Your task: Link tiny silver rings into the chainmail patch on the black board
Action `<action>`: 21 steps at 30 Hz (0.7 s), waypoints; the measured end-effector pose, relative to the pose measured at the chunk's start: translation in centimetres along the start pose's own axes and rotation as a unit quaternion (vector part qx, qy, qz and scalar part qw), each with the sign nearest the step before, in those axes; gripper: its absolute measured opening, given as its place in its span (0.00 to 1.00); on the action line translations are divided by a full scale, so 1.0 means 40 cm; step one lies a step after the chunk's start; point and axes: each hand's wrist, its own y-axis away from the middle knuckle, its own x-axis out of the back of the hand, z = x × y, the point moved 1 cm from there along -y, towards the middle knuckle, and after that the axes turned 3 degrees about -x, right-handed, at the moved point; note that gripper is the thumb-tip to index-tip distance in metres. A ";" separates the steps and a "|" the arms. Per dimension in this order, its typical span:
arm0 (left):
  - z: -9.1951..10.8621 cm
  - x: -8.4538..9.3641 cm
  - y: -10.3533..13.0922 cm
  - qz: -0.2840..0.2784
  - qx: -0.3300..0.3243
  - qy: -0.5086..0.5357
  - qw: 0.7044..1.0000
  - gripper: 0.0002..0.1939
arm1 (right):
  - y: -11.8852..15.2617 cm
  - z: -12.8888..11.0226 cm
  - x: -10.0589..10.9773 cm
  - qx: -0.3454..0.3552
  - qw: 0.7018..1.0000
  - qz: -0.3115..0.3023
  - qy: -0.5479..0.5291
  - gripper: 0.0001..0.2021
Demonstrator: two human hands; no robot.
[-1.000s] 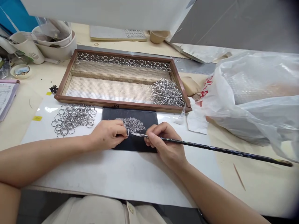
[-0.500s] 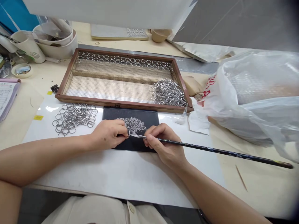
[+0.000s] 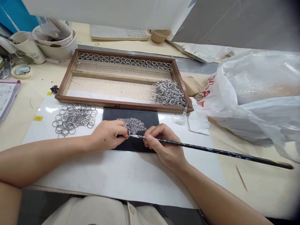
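Over the black mat [image 3: 151, 117] my left hand [image 3: 109, 134] is closed in a pinch on a metal ring [image 3: 128, 133], mostly hidden by the fingertips. My right hand [image 3: 164, 145] grips a paintbrush [image 3: 211, 151] with a long dark handle near its ferrule. The brush tip points left and meets the ring at the left fingertips, though exact contact is too small to tell. Just beyond both hands, a heap of tiny silvery pieces [image 3: 134, 125] lies on the mat. Left of the mat, a loose pile of silver rings [image 3: 75, 118] rests on the white sheet [image 3: 112, 178].
Behind the mat stands a wood-framed mesh tray [image 3: 96, 100], with rows of rings [image 3: 126, 60] at its back and a ring heap [image 3: 167, 93] at its right. A plastic bag [image 3: 248, 103] bulges at right, near a toothpick-like stick [image 3: 241, 178]. Cups [image 3: 30, 47] stand back left.
Both hands hold nearly the same pose, with the brush tip still at the left fingertips. The whole view has shifted very slightly.
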 end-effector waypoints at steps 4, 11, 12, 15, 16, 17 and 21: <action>0.000 0.001 0.001 0.007 -0.008 -0.002 1.000 0.08 | 0.000 0.000 -0.001 0.001 1.000 -0.001 -0.002 0.08; 0.000 -0.001 0.001 0.003 -0.001 -0.008 1.000 0.09 | -0.001 0.004 -0.002 0.005 1.000 0.000 0.001 0.08; -0.001 -0.001 0.001 0.003 -0.004 -0.009 1.000 0.09 | -0.001 0.004 -0.002 0.005 1.000 0.000 0.000 0.08; -0.002 -0.001 0.002 0.006 -0.010 -0.008 1.000 0.08 | -0.001 0.005 -0.003 0.004 1.000 -0.001 -0.001 0.08; -0.002 0.000 0.002 0.007 -0.010 -0.008 1.000 0.08 | -0.001 0.004 -0.003 0.004 1.000 -0.001 -0.001 0.08; -0.002 0.000 0.002 0.007 -0.010 -0.007 1.000 0.08 | -0.001 0.004 -0.003 0.003 1.000 -0.001 -0.001 0.08; -0.003 -0.001 0.002 0.012 -0.011 -0.004 1.000 0.08 | 0.001 0.002 0.001 0.000 1.000 0.015 0.007 0.08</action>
